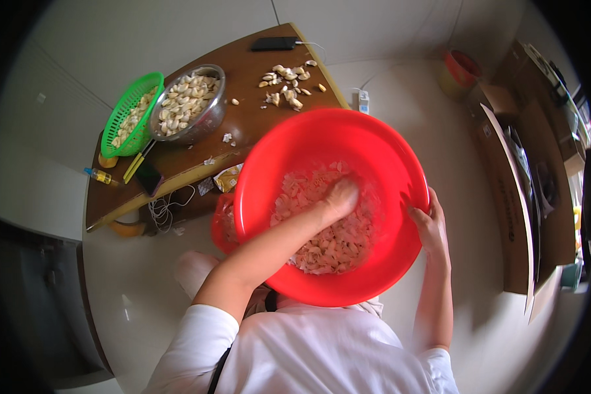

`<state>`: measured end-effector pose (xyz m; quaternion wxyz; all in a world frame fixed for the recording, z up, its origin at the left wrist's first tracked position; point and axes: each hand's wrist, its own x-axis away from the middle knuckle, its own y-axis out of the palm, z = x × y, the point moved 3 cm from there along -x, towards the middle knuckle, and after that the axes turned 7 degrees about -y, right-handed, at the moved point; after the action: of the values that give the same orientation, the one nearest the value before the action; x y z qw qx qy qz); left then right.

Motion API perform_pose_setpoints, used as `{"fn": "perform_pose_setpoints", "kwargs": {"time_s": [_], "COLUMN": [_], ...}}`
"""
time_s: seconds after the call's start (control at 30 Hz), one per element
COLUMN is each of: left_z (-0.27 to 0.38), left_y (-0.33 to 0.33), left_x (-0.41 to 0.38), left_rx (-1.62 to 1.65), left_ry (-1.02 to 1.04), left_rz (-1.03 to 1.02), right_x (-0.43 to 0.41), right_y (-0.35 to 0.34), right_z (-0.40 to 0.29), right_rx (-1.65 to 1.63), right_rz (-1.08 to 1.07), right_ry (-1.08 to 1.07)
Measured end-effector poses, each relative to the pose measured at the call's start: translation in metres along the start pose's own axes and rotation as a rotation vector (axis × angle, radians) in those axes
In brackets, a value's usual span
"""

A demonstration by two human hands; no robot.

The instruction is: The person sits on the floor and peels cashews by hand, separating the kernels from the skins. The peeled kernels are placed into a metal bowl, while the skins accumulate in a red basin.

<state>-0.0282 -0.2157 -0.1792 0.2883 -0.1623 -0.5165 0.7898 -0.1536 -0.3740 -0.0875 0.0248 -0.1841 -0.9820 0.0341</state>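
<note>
A large red plastic basin (280,135) rests at my lap, tilted toward me. Loose garlic skins (332,251) cover its bottom, perhaps with cloves among them. My left hand (342,197) reaches down into these skins; it is blurred, and its fingers are partly hidden, so I cannot make out whether it holds anything. On the right side, my right hand (432,224) grips the basin's rim, thumb inside and fingers around the outer wall.
A wooden table (197,152) bears a steel bowl of garlic cloves (187,101), a green colander (145,130), loose cloves (288,81) and a phone (274,44). A red bag (222,224) sits left of the basin. Cardboard boxes (505,216) stand at right, near a bucket (460,71).
</note>
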Motion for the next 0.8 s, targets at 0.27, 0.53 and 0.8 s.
{"fn": "perform_pose_setpoints", "kwargs": {"time_s": [0.27, 0.53, 0.8], "left_z": [0.004, -0.041, -0.150], "left_y": [-0.031, -0.069, -0.218], "left_x": [0.008, 0.026, 0.071], "left_rx": [0.242, 1.961, 2.077], "left_ry": [0.081, -0.360, -0.302], "left_rz": [0.051, -0.240, 0.563], "right_x": [0.001, 0.002, -0.001], "right_y": [0.003, 0.011, 0.005], "right_z": [-0.003, -0.006, -0.002], "right_rx": [-0.060, -0.088, -0.056], "right_rz": [-0.006, -0.003, -0.036], "right_ry": [0.006, -0.009, -0.012]}}
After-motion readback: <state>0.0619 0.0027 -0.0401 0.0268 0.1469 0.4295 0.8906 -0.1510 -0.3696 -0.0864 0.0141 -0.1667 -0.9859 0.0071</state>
